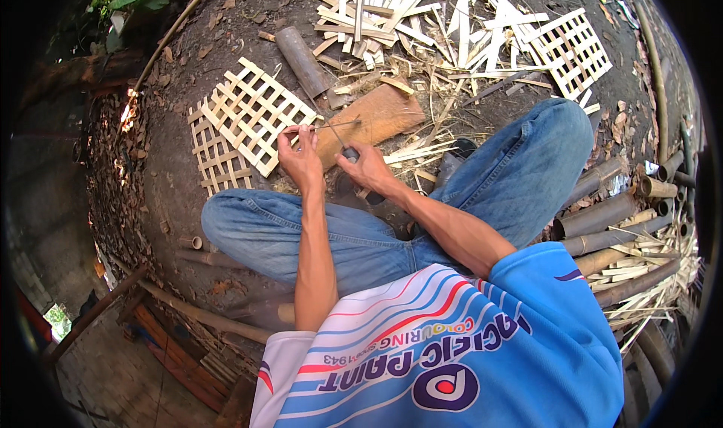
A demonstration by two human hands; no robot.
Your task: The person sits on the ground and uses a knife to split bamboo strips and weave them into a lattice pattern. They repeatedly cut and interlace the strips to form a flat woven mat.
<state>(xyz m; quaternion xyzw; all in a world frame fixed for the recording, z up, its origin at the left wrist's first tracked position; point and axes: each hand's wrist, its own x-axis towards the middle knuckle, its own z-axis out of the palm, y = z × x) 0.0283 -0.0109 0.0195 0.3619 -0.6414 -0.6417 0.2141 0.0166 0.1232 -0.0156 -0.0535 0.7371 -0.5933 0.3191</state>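
Note:
My left hand [302,161] is closed in a pinch on a thin bamboo strip [339,123], which points right over a wooden board [390,117]. My right hand [368,169] grips a knife by its dark, rounded handle [350,154]. Its narrow blade [334,132] slants up and left and crosses the strip, though whether they touch I cannot tell. Just left of my left hand lies a woven bamboo lattice panel [252,113], partly over a second lattice panel [214,154].
Beyond the board lie a bamboo tube [300,60] and a heap of split bamboo strips [370,15]. Another lattice panel [575,50] rests at the far right. Bamboo poles [599,215] and more strips [631,271] are stacked to my right. My bent legs [520,168] flank the work.

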